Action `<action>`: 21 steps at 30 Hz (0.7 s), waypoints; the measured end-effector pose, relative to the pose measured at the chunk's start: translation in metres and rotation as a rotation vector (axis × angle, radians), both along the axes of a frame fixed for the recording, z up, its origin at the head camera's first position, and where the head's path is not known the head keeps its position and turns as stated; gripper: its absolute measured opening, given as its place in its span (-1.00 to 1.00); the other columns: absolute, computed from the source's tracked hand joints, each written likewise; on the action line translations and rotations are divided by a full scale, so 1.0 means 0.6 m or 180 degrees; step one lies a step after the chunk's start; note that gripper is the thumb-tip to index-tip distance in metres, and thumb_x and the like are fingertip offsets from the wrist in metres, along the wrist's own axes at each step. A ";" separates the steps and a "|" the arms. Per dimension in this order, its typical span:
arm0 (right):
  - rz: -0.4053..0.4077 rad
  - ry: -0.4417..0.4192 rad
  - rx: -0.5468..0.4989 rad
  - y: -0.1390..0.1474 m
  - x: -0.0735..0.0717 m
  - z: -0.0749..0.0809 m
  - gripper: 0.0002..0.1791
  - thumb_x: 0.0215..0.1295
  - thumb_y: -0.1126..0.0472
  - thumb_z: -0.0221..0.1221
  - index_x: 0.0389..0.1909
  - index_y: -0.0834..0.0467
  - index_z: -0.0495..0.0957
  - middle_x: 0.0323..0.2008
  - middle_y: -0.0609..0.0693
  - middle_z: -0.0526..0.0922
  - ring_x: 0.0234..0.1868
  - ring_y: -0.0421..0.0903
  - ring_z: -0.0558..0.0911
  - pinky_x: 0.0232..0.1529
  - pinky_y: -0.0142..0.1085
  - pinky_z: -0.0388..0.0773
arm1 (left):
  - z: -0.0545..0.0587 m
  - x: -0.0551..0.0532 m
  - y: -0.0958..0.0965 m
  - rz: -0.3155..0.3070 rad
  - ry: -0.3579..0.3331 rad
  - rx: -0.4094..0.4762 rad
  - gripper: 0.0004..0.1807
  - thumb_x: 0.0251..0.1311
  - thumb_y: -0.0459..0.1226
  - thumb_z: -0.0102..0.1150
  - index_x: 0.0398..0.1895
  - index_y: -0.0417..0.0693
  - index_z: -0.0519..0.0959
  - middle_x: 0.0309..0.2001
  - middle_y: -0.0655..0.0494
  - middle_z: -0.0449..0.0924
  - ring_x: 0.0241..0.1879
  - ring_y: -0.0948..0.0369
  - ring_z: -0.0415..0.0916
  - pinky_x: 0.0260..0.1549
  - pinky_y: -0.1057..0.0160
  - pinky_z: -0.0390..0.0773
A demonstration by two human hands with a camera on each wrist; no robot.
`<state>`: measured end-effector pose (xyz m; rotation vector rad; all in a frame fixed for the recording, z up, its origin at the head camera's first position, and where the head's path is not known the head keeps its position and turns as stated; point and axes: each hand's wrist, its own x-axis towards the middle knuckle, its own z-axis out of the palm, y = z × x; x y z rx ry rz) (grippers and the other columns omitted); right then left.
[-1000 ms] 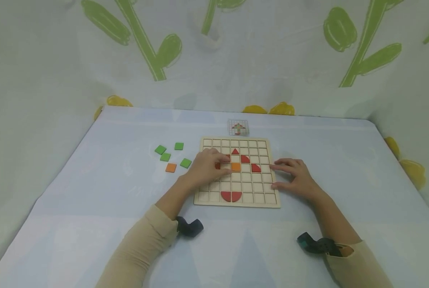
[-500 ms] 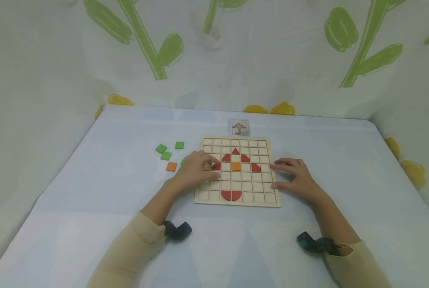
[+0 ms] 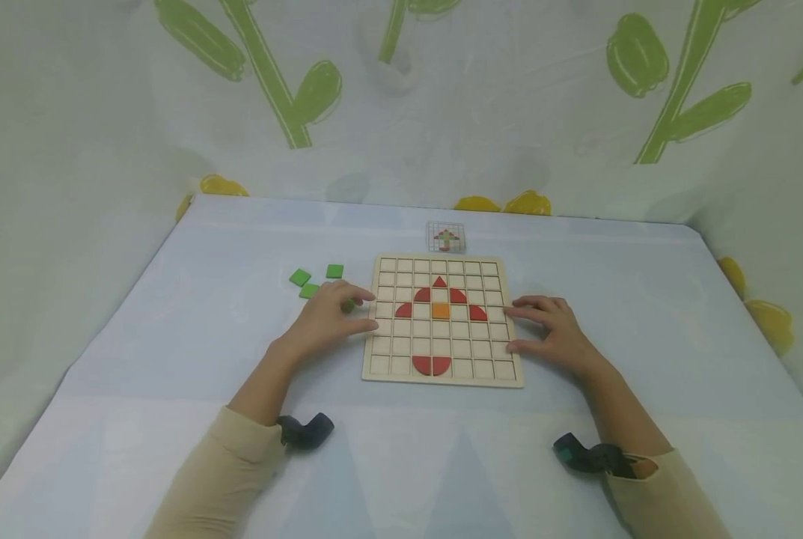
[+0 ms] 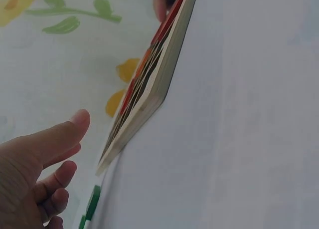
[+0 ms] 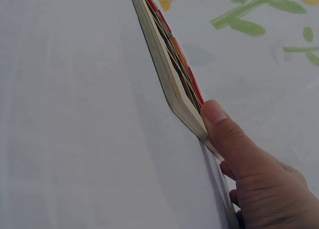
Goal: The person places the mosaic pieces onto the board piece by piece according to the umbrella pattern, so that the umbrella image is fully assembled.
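Observation:
A wooden grid board (image 3: 402,347) lies on the table. Set in its cells are a red triangle (image 3: 439,283), several red quarter-circle pieces (image 3: 458,296) and an orange square (image 3: 440,311). Just off the board's left edge hovers my left hand (image 3: 320,320), thumb and fingers apart with nothing between them. It partly covers one of the loose green square tiles (image 3: 334,271); the loose orange tile is hidden behind it. My right hand (image 3: 553,335) rests at the board's right edge, and in the right wrist view its thumb (image 5: 227,126) touches the rim.
Behind the board stands a small pattern card (image 3: 446,236) showing a grid with a coloured figure. More green tiles (image 3: 299,278) lie left of the board. A cloth with painted plants (image 3: 482,112) hangs beyond the table's back edge.
My left hand has moved leftward off the board toward the loose tiles, uncovering the red quarter-circles at the board's left. My right hand has stayed at the right edge.

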<state>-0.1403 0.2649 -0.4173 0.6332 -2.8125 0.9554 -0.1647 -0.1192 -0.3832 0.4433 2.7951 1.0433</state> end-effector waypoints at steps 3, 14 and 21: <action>0.0001 -0.0002 -0.0011 -0.001 0.001 0.001 -0.35 -0.14 0.13 0.46 0.07 0.17 0.57 0.10 0.20 0.45 0.11 0.19 0.25 0.01 0.11 0.16 | -0.002 -0.005 -0.018 0.0042 -0.0032 0.0065 -0.51 -0.04 -0.07 0.42 0.01 0.05 0.59 -0.11 0.10 0.53 -0.07 0.12 0.38 -0.03 0.09 0.39; 0.0003 -0.0016 -0.0018 -0.001 0.000 0.003 -0.36 -0.13 0.13 0.46 0.07 0.16 0.57 0.11 0.20 0.45 0.11 0.19 0.25 0.01 0.10 0.16 | -0.007 -0.019 -0.076 0.0127 -0.0216 0.0239 -0.50 -0.07 -0.15 0.45 0.01 0.00 0.58 0.01 0.02 0.51 0.04 0.03 0.39 0.09 0.00 0.36; 0.0004 -0.0003 -0.0011 0.001 0.000 0.000 -0.36 -0.13 0.13 0.46 0.07 0.16 0.57 0.11 0.20 0.45 0.11 0.19 0.25 0.01 0.10 0.16 | -0.010 -0.029 -0.102 0.0030 -0.0367 -0.0002 -0.47 -0.10 -0.20 0.46 0.04 -0.04 0.59 0.03 0.00 0.55 -0.06 0.08 0.35 -0.01 0.10 0.32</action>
